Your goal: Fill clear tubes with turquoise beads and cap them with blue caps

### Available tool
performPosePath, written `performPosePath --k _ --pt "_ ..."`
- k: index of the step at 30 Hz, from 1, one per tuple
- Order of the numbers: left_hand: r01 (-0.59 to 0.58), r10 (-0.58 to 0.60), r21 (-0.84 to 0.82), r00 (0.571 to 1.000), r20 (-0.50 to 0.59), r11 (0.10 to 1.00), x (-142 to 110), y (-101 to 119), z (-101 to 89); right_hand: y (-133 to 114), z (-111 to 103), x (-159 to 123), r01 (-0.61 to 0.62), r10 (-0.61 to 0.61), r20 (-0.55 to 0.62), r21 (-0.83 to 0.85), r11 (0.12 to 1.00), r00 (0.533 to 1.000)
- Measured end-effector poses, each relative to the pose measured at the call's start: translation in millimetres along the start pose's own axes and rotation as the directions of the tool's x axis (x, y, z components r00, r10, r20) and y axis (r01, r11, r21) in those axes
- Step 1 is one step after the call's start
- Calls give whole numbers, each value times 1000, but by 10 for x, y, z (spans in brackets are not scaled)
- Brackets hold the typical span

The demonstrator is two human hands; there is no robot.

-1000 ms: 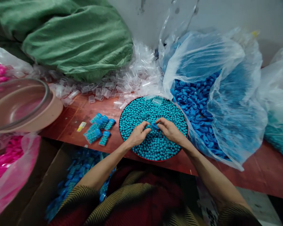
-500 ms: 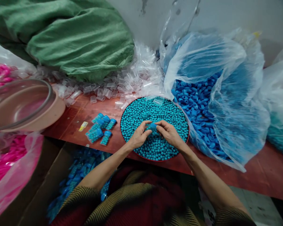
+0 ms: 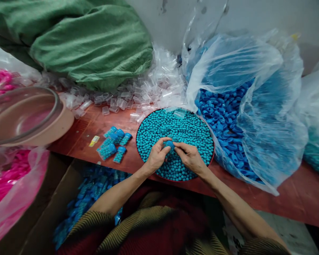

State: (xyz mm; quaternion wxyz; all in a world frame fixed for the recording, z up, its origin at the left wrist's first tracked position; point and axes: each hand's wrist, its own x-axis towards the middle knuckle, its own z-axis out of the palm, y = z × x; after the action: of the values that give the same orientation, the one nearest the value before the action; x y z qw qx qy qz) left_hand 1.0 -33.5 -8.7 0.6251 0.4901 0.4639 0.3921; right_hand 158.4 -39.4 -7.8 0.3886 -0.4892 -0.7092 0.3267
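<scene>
My left hand (image 3: 157, 154) is closed around a small bottle with a round blue cap (image 3: 170, 144); its body is mostly hidden by my fingers. Pinched against the cap's right side are the fingertips of my right hand (image 3: 189, 156). Both hands are above a round red-rimmed tray (image 3: 213, 156) full of turquoise beads (image 3: 175, 124). A clear empty tube (image 3: 179, 113) lies on the beads at the far side. Left of the tray, several bead-filled bottles with blue caps (image 3: 119, 154) sit on the reddish table (image 3: 82, 141).
An open plastic bag of blue caps (image 3: 219, 113) stands right of the tray. Clear tubes (image 3: 122, 102) are heaped behind, beside a green cloth sack (image 3: 95, 46). Basins (image 3: 66, 124) stand at left. Below the table edge, a box (image 3: 50, 198) holds blue-capped bottles.
The blue cap has turned and shifted slightly left and down between my hands. My right fingers have drawn closer together at its side. The view has moved a little.
</scene>
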Motion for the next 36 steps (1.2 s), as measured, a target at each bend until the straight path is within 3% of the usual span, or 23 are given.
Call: performPosePath --k 3,5,7,10,12,16,20,25,31,34,36 --pt "9 -12 48 999 50 999 -12 45 -53 8 -126 -2 45 -45 86 6 999 995" --pt "38 -50 78 984 168 996 -29 69 -111 25 -210 3 -52 30 155 138 989 988" --pt "57 -78 86 962 262 995 -56 73 -161 46 -241 9 -213 159 188 316 925 969" --pt "34 -63 113 961 268 993 -112 52 -184 45 -176 9 -315 278 149 456 832 949" --pt "-26 -19 179 970 243 983 -142 40 -166 5 -101 -5 -268 258 79 381 885 963" --pt "-188 149 247 974 170 951 -160 44 -110 -110 13 -74 -62 63 57 -28 998 996" --pt "-230 201 216 968 149 949 -162 76 -75 -125 117 -163 120 -86 119 -318 940 989" --pt "-156 138 256 987 86 954 -175 101 -43 -125 262 -207 122 -81 98 -558 820 992" --pt "-42 52 180 997 -50 983 -186 48 11 -225 306 -136 100 -16 134 -646 756 991" --pt "-23 32 139 998 -62 990 -190 39 6 -182 272 -101 144 -42 188 -576 805 981" --pt "-25 27 134 1000 -14 991 -181 48 -17 -133 237 -90 153 -72 174 -513 845 982"
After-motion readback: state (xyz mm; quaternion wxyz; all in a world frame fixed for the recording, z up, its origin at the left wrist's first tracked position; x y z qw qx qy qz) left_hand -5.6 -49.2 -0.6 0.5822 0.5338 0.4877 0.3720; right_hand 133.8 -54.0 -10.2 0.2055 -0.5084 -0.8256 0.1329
